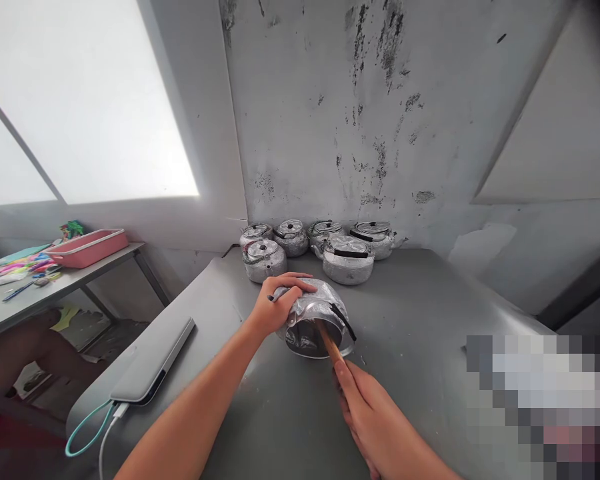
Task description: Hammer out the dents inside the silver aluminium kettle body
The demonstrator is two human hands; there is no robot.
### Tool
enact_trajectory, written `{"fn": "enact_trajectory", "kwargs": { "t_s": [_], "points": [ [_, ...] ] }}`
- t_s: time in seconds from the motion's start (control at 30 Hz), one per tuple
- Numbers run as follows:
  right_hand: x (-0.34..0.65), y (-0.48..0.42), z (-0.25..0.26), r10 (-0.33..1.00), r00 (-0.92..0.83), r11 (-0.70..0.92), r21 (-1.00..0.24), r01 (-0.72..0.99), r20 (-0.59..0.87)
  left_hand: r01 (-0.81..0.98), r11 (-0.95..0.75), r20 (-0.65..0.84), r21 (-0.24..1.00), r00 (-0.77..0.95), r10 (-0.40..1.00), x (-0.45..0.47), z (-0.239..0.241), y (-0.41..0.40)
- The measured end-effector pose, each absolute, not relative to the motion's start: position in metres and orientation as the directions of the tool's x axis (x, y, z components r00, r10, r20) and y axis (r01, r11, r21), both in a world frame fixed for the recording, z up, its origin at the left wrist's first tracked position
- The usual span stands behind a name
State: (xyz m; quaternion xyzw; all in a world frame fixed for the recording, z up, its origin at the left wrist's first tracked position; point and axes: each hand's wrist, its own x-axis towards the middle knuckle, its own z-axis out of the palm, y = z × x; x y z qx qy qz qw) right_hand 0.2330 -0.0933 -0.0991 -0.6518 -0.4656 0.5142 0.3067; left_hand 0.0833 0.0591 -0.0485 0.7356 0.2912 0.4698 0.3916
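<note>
A silver kettle [325, 291] lies tipped on the table with its round opening facing me and its black-gripped handle [343, 322] folded to the right. My left hand [283, 303] is closed over its upper left side, fingers on the metal. A small dark tip pokes out beside that hand; I cannot tell what it belongs to. In my right hand [365, 400] is a wooden stick [331, 345], fingers wrapped round its near end. The stick's far end goes into the kettle's opening, where its tip is hidden.
Several silver kettles [349, 268] stand along the table's back edge by the stained wall. A power bank [153, 363] with a cable lies on the grey table [405, 340] at left. A pink basket [87, 248] sits on a side table. Pixels blur the lower right.
</note>
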Motion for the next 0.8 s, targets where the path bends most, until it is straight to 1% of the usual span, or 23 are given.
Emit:
{"fn": "enact_trajectory", "kwargs": {
  "t_s": [0.1,0.37,0.5,0.8],
  "points": [
    [0.2338,-0.0942,-0.0993,0.914,0.035,-0.394,-0.862,0.321,-0.405,0.061,-0.528,0.467,0.847,0.388,0.795,0.0830,-0.0491,0.0589],
    [0.2344,-0.0943,-0.1025,0.923,0.029,-0.375,-0.879,0.293,-0.384,0.091,-0.522,0.459,0.848,0.367,0.809,0.0839,-0.0483,0.0589],
    [0.2349,-0.0943,-0.0996,0.915,0.029,-0.387,-0.856,0.342,-0.402,0.085,-0.522,0.459,0.849,0.371,0.807,0.0837,-0.0476,0.0581],
    [0.2355,-0.0939,-0.0980,0.921,0.040,-0.381,-0.872,0.307,-0.388,0.063,-0.527,0.464,0.847,0.396,0.793,0.0826,-0.0485,0.0580]
  ]
}}
